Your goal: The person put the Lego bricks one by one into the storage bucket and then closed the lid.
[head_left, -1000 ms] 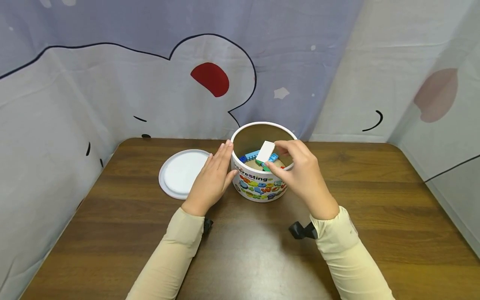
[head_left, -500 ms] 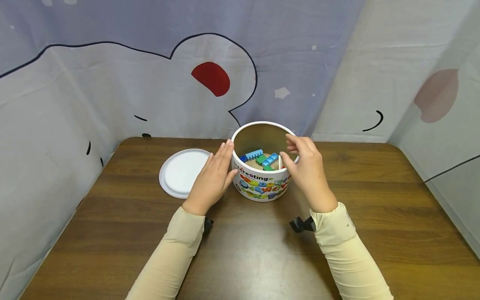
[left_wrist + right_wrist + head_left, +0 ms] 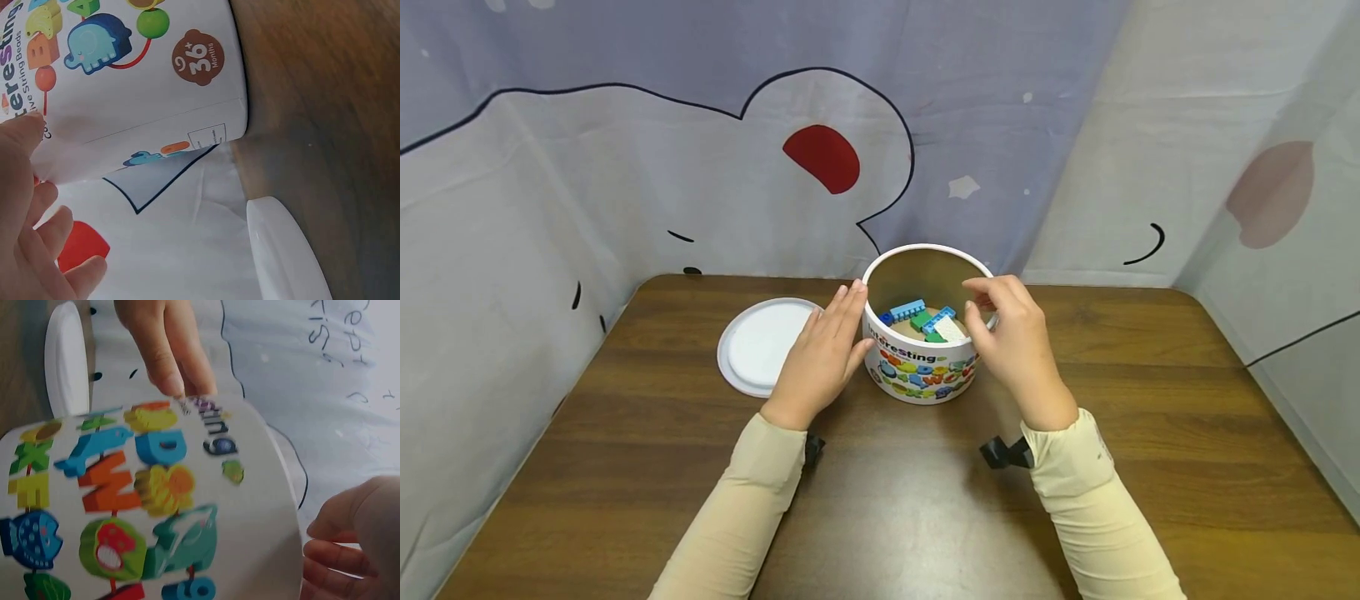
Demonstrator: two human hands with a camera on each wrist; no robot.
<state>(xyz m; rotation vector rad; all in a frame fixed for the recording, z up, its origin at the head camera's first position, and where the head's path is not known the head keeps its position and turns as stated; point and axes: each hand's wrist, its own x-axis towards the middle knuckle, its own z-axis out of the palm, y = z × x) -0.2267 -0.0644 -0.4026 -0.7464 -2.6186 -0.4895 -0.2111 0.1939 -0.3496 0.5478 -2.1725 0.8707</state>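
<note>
A round white tub printed with colourful letters and animals stands uncovered at the back of the table. Inside lie building bricks: a light-blue brick, a second light-blue brick, green bricks, a dark-blue piece and a white brick. My left hand rests with straight fingers against the tub's left side; the left wrist view also shows these fingers by its wall. Over the right rim hovers my right hand, its fingers loosely bent, thumb and forefinger apart, nothing between them.
A round white lid lies on the wooden table, left of the tub and partly behind my left hand. Close behind the table hangs a printed curtain. Black wrist mounts show under the sleeves.
My right hand has let go of the white brick, which now lies flat among the other bricks in the tub. That hand has moved back to the right rim. My left hand has stayed put.
</note>
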